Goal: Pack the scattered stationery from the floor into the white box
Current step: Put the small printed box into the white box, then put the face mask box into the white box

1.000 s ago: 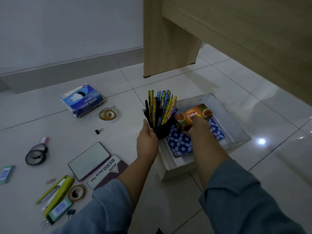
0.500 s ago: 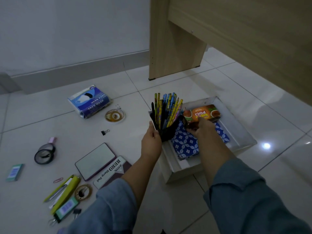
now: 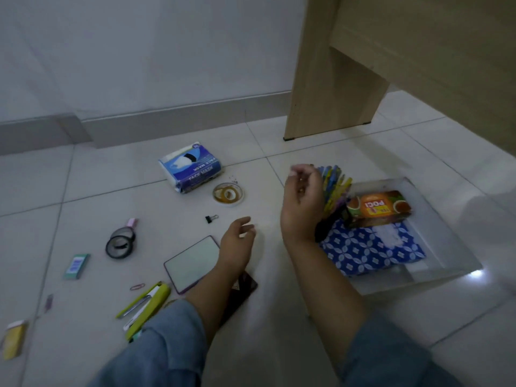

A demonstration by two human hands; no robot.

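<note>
Person's forearms, seen from the head camera: both bare from wrist to mid-forearm, each with a loose, rumpled blue-grey denim-like fabric sleeve pushed up. Left hand (image 3: 236,245) and right hand (image 3: 302,203) are bare; any rings or watch cannot be made out.

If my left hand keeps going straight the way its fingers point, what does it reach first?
Probably bare floor first. The left hand points up and right, toward the pencil holder in the white box, but depth is unclear.
</note>
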